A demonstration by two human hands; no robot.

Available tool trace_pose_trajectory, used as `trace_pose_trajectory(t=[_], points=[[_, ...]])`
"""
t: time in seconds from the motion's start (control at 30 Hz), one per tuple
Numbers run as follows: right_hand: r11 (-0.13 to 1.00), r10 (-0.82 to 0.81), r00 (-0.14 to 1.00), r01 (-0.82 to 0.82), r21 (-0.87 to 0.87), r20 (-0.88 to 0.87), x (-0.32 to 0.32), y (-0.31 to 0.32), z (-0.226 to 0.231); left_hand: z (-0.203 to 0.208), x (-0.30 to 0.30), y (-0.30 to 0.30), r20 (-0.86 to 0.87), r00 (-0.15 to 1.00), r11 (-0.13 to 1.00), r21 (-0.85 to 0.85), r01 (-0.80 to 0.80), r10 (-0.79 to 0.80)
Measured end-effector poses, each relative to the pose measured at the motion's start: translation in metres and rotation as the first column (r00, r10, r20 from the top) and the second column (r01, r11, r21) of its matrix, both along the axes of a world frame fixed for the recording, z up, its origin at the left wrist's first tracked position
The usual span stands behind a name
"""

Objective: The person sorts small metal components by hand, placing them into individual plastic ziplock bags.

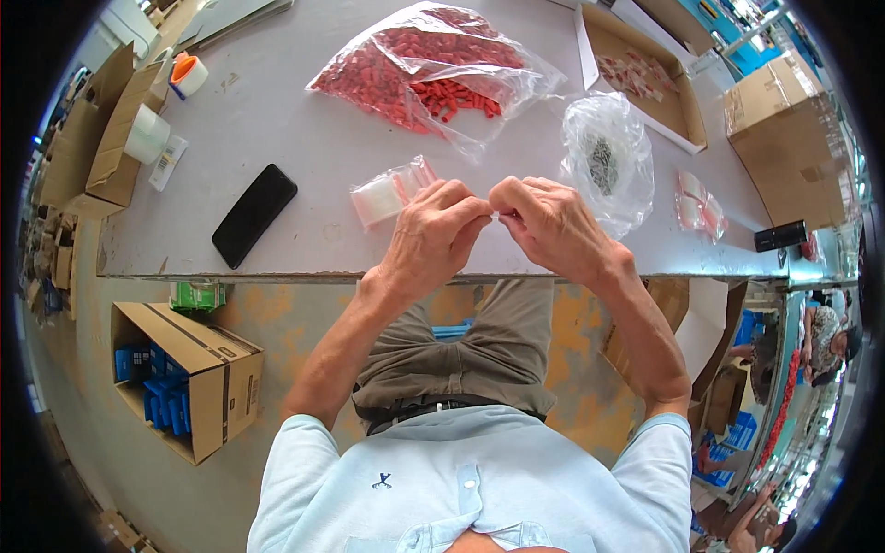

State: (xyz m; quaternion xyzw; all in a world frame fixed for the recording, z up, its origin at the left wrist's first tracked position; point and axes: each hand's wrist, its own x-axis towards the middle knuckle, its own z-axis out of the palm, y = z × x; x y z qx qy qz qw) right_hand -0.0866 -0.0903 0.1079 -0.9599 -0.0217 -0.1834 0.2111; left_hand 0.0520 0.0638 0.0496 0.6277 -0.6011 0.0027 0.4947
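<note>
Over the table's near edge, my left hand and my right hand meet with their fingertips pinched together. Something tiny and pale shows between them, too small and too covered to name. Beside my left hand lies a stack of small clear plastic bags with red edges. Past my right hand sits a crumpled clear bag holding small dark metallic pieces. Farther back, a large clear bag spills open around many short red tube-like pieces.
A black phone lies at left, near an orange tape roll and an open carton. At right are a shallow cardboard tray of small packets, more packets, a black cylinder and a carton.
</note>
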Motion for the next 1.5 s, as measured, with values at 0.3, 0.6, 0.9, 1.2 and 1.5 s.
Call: trace_pose_trajectory(t=[0.3,0.6,0.9,1.2,1.5], points=[[0.920,-0.212,0.968,0.245,-0.305,0.138,-0.039,0.012,-0.035,-0.027,-0.026,0.001,-0.526,0.826,0.979,0.085,-0.185,0.202],[0.896,-0.282,0.955,0.298,-0.329,0.096,-0.053,0.006,-0.068,-0.025,-0.025,0.004,-0.815,0.523,0.965,0.168,-0.201,0.250],[0.898,-0.294,0.955,0.289,-0.331,0.034,-0.056,0.007,-0.077,-0.028,-0.034,-0.003,-0.902,0.407,0.980,0.078,-0.181,0.147],[0.929,-0.356,0.932,0.347,0.132,0.059,-0.056,0.027,-0.070,-0.028,-0.046,-0.003,-0.930,0.347,0.983,0.062,-0.174,0.120],[0.484,-0.445,0.890,0.335,0.809,-0.102,-0.040,0.040,-0.066,-0.032,-0.066,-0.005,-0.859,0.495,0.983,0.050,-0.179,0.134]])
